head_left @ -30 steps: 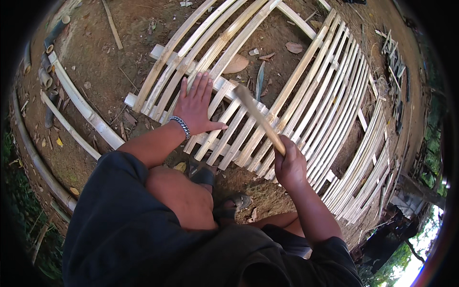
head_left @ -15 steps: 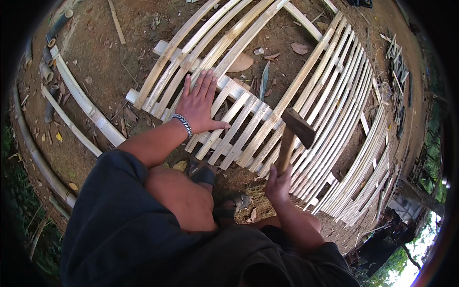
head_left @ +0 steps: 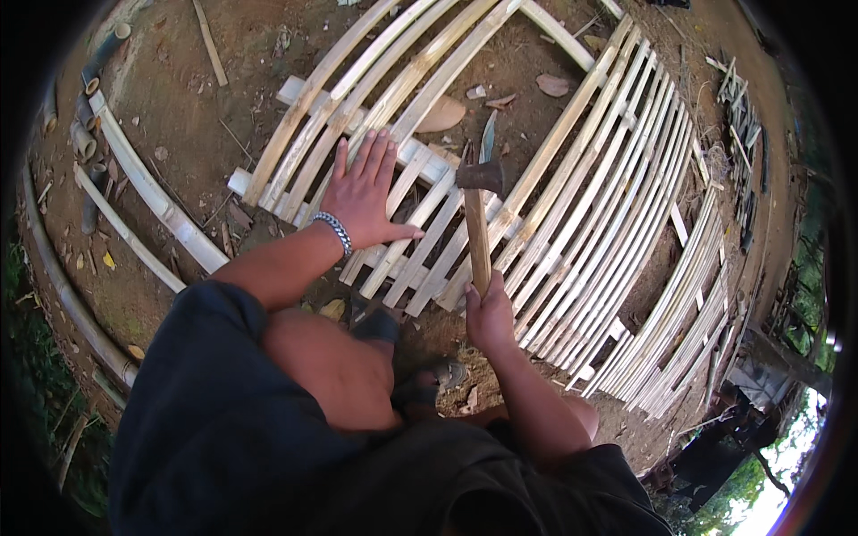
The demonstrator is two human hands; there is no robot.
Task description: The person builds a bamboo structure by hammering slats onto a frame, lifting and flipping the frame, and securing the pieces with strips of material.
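Observation:
A slatted frame of pale split bamboo strips [head_left: 572, 192] lies on the ground in front of me, its long slats crossing wider flat crosspieces. My left hand [head_left: 362, 192], with a chain bracelet [head_left: 335, 230] at the wrist, presses flat on the slats left of the middle, fingers spread. My right hand [head_left: 491, 317] is wrapped round the wooden handle of a hammer [head_left: 479, 228]. The dark metal head is up, over the short slats [head_left: 429, 237] just right of my left hand. Whether the head touches them I cannot tell.
Cut bamboo poles [head_left: 76, 330] and curved split lengths [head_left: 161, 196] lie on the dirt at the left. A heap of thin dark sticks [head_left: 742, 143] is at the far right. Large dry leaves [head_left: 442, 113] show through the frame. My sandalled feet [head_left: 438, 375] are close to its near edge.
The hammer has swung left, from over the right-hand slats toward my left hand, and its handle now stands more upright. My left hand stays on the same slats.

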